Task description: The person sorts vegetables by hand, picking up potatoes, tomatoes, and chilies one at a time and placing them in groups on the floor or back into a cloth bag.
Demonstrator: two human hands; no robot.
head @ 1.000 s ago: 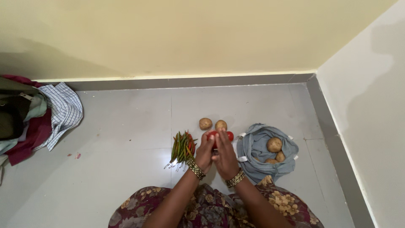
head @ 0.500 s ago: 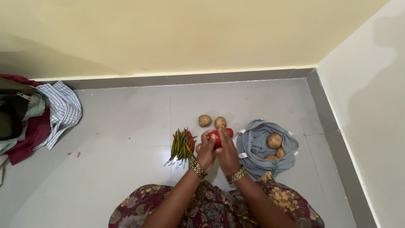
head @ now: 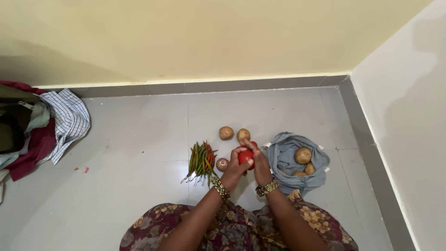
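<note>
A home, by the look of it: a bare room corner, lower half of the frame in grey floor tiles with a grey skirting, cream painted walls above. Heaped clothes at the left edge. Potatoes, chillies and a cloth bag laid straight on the floor, centre-right.

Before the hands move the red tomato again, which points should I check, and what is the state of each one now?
1. Tomato held by both left hand and right hand: ok.
2. Free grey floor around the vegetables: ok.
3. Blue cloth bag open, potatoes inside: ok.
4. Chillies lying apart from the hands: ok.
5. Small onion beside the left hand, touching or not: cannot tell.
</note>
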